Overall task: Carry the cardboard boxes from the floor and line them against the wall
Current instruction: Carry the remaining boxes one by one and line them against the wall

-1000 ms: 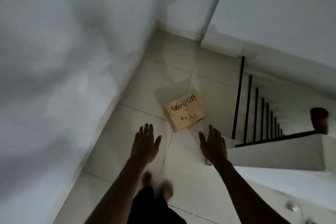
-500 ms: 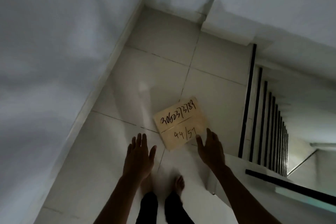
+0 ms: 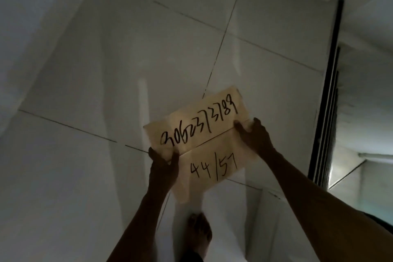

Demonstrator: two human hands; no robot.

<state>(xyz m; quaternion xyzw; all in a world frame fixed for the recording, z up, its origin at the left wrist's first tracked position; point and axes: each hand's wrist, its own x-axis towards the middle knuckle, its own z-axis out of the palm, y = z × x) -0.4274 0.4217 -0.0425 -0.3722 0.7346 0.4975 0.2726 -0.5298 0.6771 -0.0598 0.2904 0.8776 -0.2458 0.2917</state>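
Flat tan cardboard box [image 3: 197, 142], black handwritten numbers on taped top, is gripped at lower centre of the frame by left hand [image 3: 162, 168] and right hand [image 3: 256, 137], over glossy pale floor tiles [image 3: 106, 70].

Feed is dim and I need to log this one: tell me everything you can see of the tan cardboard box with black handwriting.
The tan cardboard box with black handwriting is flat, rectangular and closed, its top flaps meeting at a central seam. It reads "44/57" under a long number, and sits skewed to the pale floor tiles. The left hand and right hand grip opposite edges. Whether it is lifted is unclear.
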